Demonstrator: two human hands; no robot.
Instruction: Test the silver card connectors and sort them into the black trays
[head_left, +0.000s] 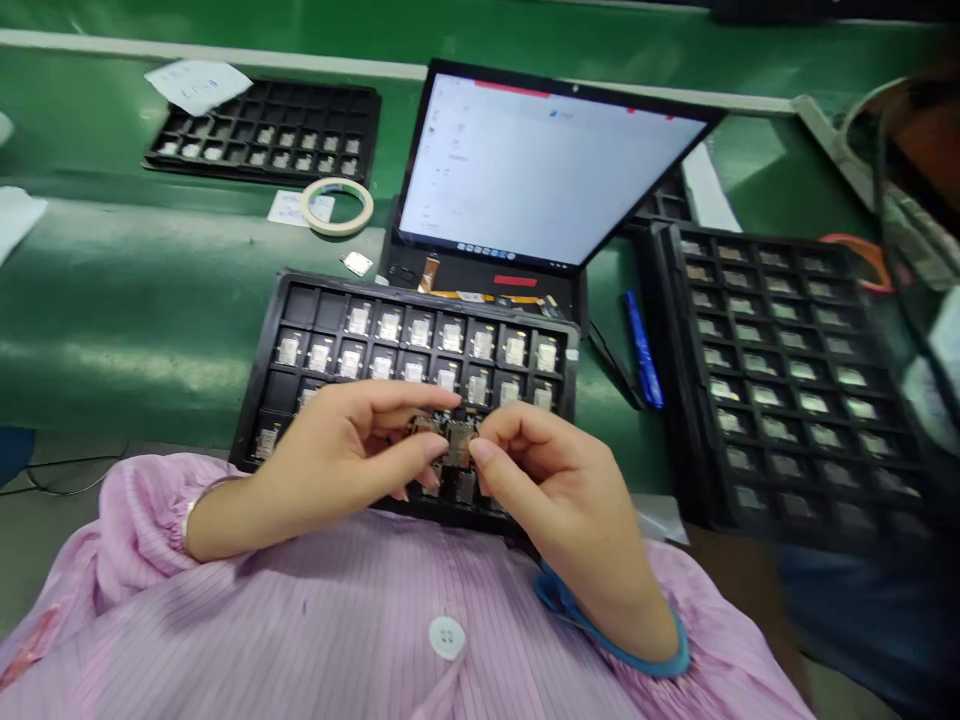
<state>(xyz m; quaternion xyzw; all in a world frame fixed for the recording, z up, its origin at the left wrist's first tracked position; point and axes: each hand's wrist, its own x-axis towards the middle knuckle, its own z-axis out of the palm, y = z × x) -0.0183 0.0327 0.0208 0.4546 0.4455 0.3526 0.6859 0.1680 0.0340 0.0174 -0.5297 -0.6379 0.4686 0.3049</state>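
Above the near part of a black compartment tray [259,400], my two hands meet at a small metallic circuit board [459,445]. My right hand [562,480] pinches its right edge between thumb and fingers. From the other side, my left hand [352,450] closes thumb and fingers on a small board too; whether it is the same piece or a second one I cannot tell. Rows of silvery modules [420,332] lie in the tray's compartments, with two bare pockets at the far left corner. My hands cover part of the nearer rows.
Behind the tray stands an open laptop [540,170], with orange flex cables [480,297] on its base. At right are a blue pen [641,350] and another filled tray [795,340]. Far left hold a third tray [262,130], a tape roll [337,228] and a loose module [357,263].
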